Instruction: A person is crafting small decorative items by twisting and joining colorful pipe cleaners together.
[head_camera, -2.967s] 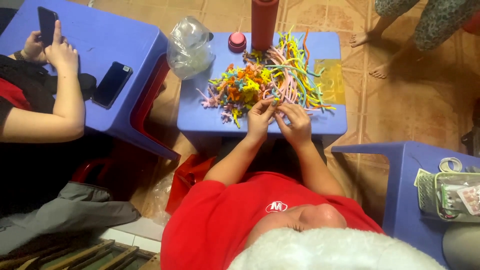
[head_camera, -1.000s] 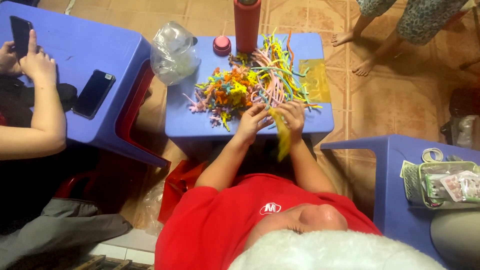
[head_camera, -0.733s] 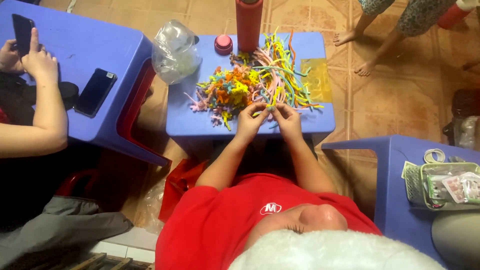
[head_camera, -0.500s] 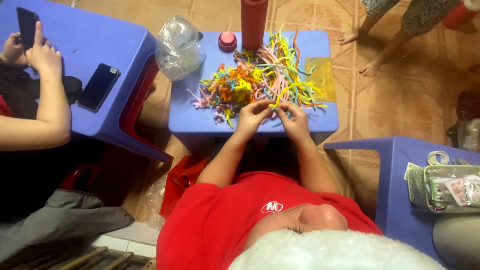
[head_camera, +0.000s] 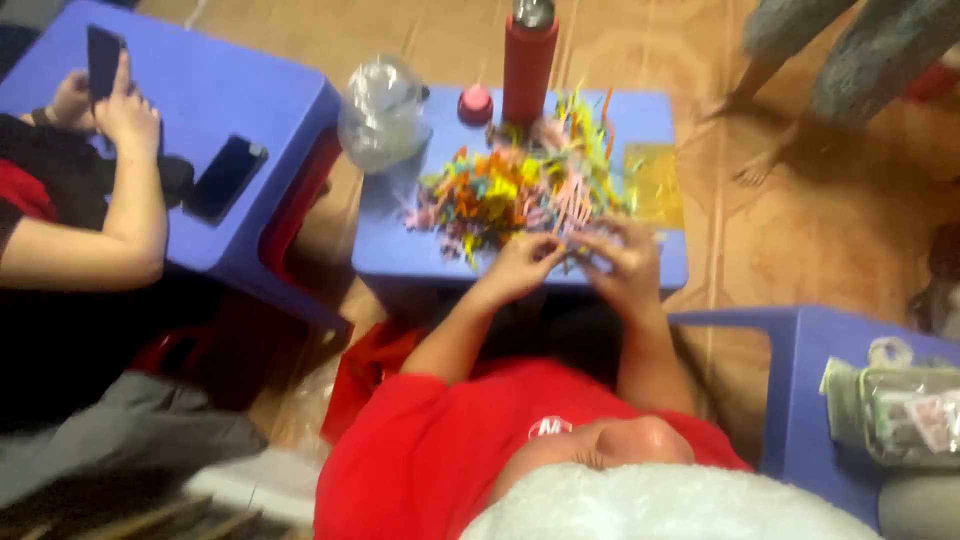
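Head view: looking down over a person in a red shirt who sits at a small blue table; the frame is blurred.
Table: it carries a wide heap of coloured strips, pink, orange, yellow and green, spread over most of its top.
Progress: judging from the heap, most of the strips lie loose and unsorted, so much of the work looks left; no finished pile can be made out.
Left hand: at the near edge of the heap, fingers curled in toward the other hand; it seems to pinch one or two strips, but the blur hides the grip.
Right hand: just beside the left hand, fingers spread a little and bent over the strips at the heap's near right edge; whether they clasp anything I cannot tell.
Strips and fingers: the heap lies just beyond and touching both sets of fingertips.
Red bottle: stands upright at the far edge of the table.
Clear plastic bag: crumpled at the far left corner.
Red cap: between bag and bottle.
Neighbour: another person at a second blue table on the left holds a phone.
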